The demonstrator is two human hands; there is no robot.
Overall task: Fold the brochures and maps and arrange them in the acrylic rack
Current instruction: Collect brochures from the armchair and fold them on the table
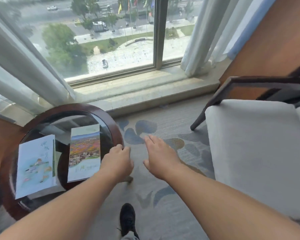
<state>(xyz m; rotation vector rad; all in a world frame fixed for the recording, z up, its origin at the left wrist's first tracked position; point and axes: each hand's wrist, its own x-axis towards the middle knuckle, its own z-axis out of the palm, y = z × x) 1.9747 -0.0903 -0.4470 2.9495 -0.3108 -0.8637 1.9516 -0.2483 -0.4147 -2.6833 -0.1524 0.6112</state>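
— How are the hands held?
— Past a black shoe (127, 220) on the carpet (163, 213), both forearms are stretched forward. The left hand (118, 160) is curled at the wooden rim of the round glass table (111, 119); whether the rim is gripped cannot be told. The right hand (160, 153) is spread, palm down, holding nothing.
— And the brochures?
— Two are laid flat on the glass: a landscape-photo brochure (85, 153) just beside the left hand, and a bird-illustrated brochure (35, 165) further left.

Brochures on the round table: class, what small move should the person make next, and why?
Probably move the left hand onto the landscape brochure and pick it up: it lies flat on the table beside that hand, and neither brochure is held.
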